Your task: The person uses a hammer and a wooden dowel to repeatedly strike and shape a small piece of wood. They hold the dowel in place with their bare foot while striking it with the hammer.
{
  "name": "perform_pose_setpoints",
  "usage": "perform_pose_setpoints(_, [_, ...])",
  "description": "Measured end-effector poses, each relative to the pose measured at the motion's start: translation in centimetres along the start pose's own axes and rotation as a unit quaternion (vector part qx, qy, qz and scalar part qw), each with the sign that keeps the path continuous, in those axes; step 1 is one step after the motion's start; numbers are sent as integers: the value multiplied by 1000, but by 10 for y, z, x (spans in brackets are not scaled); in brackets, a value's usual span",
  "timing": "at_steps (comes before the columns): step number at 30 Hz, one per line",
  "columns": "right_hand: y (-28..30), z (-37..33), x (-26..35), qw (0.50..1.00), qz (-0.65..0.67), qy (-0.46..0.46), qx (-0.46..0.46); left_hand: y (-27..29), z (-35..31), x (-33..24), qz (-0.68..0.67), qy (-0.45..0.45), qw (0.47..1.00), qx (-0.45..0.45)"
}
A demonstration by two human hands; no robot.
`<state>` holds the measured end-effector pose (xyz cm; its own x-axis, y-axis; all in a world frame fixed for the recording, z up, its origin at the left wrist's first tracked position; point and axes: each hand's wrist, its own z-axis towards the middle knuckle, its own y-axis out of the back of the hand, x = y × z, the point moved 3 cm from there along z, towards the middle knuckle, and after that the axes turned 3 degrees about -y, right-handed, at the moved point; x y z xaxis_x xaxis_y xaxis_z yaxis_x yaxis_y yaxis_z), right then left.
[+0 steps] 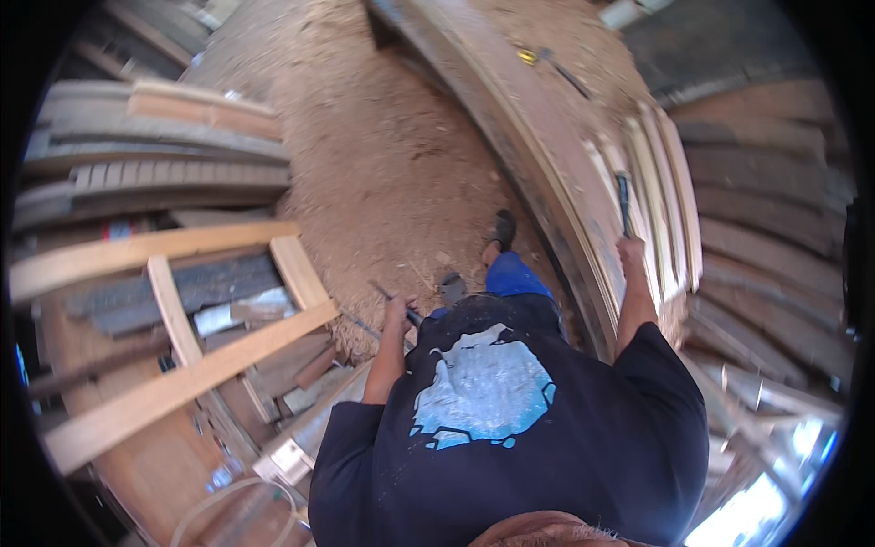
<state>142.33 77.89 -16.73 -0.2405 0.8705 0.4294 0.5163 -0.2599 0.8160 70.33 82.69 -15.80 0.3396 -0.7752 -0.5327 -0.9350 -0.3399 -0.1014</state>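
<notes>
My left hand [398,312], closed, is in front of my body at the left, beside the wooden frame. It grips a slim dark chisel-like tool [381,290] whose narrow end points up and to the left. On the right, my right hand [630,249] is wrapped round the lower end of a dark straight-handled tool [624,202]. That tool points away from me, above several pale wood strips [653,196]; its exact kind is blurred. Between my hands a long thick wooden beam [547,155] runs from the far middle down past my right side.
A jointed pale wooden frame [182,387] lies at the left, with stacked boards [182,178] beyond it. More dark planks [766,201] are piled at the right. A yellow object [527,57] and a dark tool [570,77] lie near the beam. Sawdust covers the ground [392,146].
</notes>
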Motion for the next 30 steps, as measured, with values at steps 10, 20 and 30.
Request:
perform_pose_setpoints(10, [72,-119,-72,984,-171,50,-16,57,-45,63,-162,28,977,-137])
perform_pose_setpoints(20, [64,-80,-83,966,-216,113,80,2,-88,103,-267,-75,946,-166])
perform_pose_setpoints(30, [70,-37,-51,975,-159,117,105,-77,-164,145,-286,-125,945,-97])
